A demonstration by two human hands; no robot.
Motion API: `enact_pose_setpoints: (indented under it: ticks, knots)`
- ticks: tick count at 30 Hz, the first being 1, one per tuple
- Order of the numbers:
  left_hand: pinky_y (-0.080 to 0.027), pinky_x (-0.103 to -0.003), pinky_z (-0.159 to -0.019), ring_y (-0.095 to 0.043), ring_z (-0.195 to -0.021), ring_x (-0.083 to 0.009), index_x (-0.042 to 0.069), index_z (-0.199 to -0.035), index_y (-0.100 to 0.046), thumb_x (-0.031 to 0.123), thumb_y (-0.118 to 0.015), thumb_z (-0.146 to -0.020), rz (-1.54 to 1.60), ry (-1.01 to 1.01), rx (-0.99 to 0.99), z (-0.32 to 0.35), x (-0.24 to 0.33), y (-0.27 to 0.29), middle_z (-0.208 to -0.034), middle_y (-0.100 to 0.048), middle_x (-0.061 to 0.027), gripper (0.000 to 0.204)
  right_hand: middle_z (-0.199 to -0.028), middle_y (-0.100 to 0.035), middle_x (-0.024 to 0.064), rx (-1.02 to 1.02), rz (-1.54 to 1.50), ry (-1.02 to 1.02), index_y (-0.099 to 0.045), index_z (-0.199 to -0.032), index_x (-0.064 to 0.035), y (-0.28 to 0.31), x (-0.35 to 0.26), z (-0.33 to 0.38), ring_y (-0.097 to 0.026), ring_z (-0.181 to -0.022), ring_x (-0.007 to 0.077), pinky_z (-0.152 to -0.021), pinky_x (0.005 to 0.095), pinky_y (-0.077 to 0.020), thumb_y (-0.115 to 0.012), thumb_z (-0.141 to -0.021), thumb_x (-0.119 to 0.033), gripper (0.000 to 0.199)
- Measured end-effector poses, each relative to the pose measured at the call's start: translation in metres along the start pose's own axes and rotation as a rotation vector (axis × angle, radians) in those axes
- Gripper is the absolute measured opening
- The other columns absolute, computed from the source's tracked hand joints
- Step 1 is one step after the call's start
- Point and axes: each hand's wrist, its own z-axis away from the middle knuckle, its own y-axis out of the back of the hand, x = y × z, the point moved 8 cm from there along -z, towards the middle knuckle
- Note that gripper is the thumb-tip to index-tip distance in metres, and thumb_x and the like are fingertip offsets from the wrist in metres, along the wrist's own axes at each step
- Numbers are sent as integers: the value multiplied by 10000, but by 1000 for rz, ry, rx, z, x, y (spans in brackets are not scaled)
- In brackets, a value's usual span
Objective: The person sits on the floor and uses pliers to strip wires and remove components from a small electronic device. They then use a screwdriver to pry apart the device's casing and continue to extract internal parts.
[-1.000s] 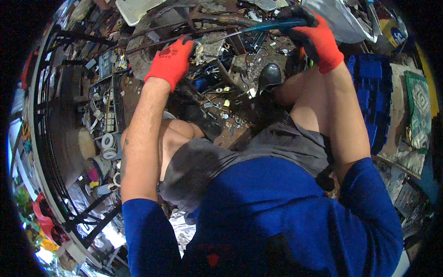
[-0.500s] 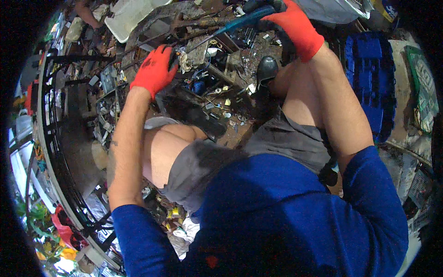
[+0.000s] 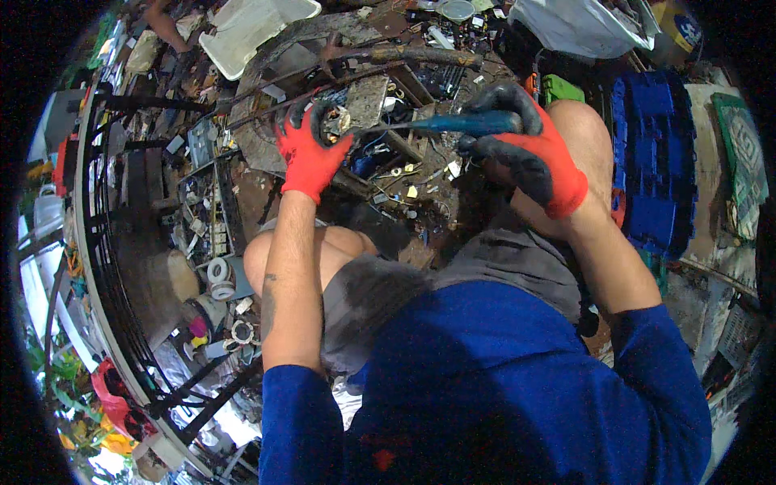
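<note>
My right hand (image 3: 529, 145), in a red glove with dark palm and fingers, is closed on the teal handle of a screwdriver (image 3: 465, 123). Its thin shaft points left, with the tip close to my left hand (image 3: 311, 158), also gloved in red. That hand's thumb and fingers curl around a small whitish and brownish piece (image 3: 335, 121) above the work block, too small and partly covered to name. Beneath lies a round, worn block (image 3: 263, 141) with scraps on it. A boxy, open-sided piece (image 3: 368, 97) sits just beyond the shaft.
A hammer (image 3: 404, 55) lies across the far side of the block. Beyond it are a white tray (image 3: 226, 52) and a whitish sack (image 3: 574, 28). Blue crates (image 3: 655, 153) stand at right, a metal rack (image 3: 81, 202) at left. Part of another person's limb (image 3: 166, 28) shows far left.
My right hand has come nearer with the screwdriver, now roughly level. My left hand has shifted right and curled around a small piece. The hammer shows more fully.
</note>
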Motion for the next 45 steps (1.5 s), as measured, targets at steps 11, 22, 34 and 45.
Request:
enact_pose_setpoints:
  ticks: [11, 22, 34, 45]
  knots:
    - [-271, -483, -1138, -358, -1340, -384, 73, -1376, -449, 385, -858, -647, 274, 42, -61, -8, -13, -13, -1396, -440, -192, 892, -1092, -630, 104, 25, -82, 82, -557, -1160, -32, -9, -6, 5, -647, -999, 219, -879, 342, -536, -677, -851, -27, 332]
    - [-234, -508, -1158, -331, -1361, -418, 38, -1399, -420, 418, -835, -692, 214, 85, -20, -8, -32, -27, -1436, -399, -250, 904, -1144, -620, 84, -17, 159, 53, -526, -1205, -26, -33, 10, 1, -611, -1076, 181, -909, 326, -521, -664, -877, -49, 356]
    - [-208, -531, -1162, -353, -1364, -403, 52, -1408, -422, 448, -812, -709, 229, 82, -76, -8, -22, -22, -1445, -397, -259, 892, -1085, -625, 63, 10, 97, 46, -543, -1189, -14, -39, 7, -7, -607, -1005, 147, -892, 296, -508, -665, -895, -51, 320]
    - [-213, -515, -1170, -279, -1398, -447, 45, -1454, -364, 513, -797, -718, 155, 89, -101, -10, -25, -27, -1481, -347, -271, 973, -1105, -633, 57, 189, 364, -32, -565, -1258, -30, -32, 7, -2, -588, -987, 133, -850, 268, -495, -593, -987, -252, 351]
